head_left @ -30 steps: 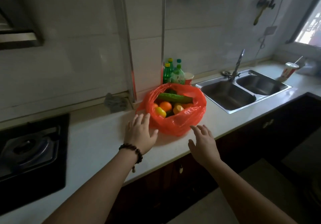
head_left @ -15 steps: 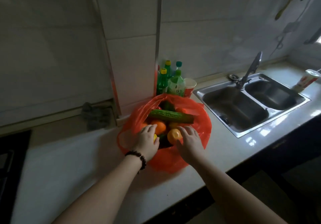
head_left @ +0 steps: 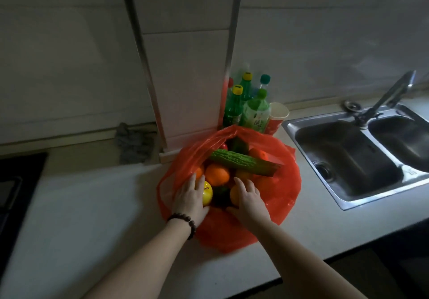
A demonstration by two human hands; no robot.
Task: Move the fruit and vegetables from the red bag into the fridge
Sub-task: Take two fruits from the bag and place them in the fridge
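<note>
Bag: thin red plastic bag (head_left: pixel 282 196) on pale counter (head_left: pixel 92 217), open.
Left hand (head_left: pixel 190 200): cups round yellow fruit (head_left: pixel 207 193).
Right hand (head_left: pixel 250 200): covers round orange fruit (head_left: pixel 234 194).

Both hands in the red bag (head_left: pixel 285 182) — left hand (head_left: pixel 189 197) on a yellow fruit (head_left: pixel 207 193), right hand (head_left: pixel 249 200) on an orange one.

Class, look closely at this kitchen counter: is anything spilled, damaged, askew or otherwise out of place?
Nothing stands out. The red bag sits open on the counter, produce inside, with both hands reaching in. No spill shows.
</note>
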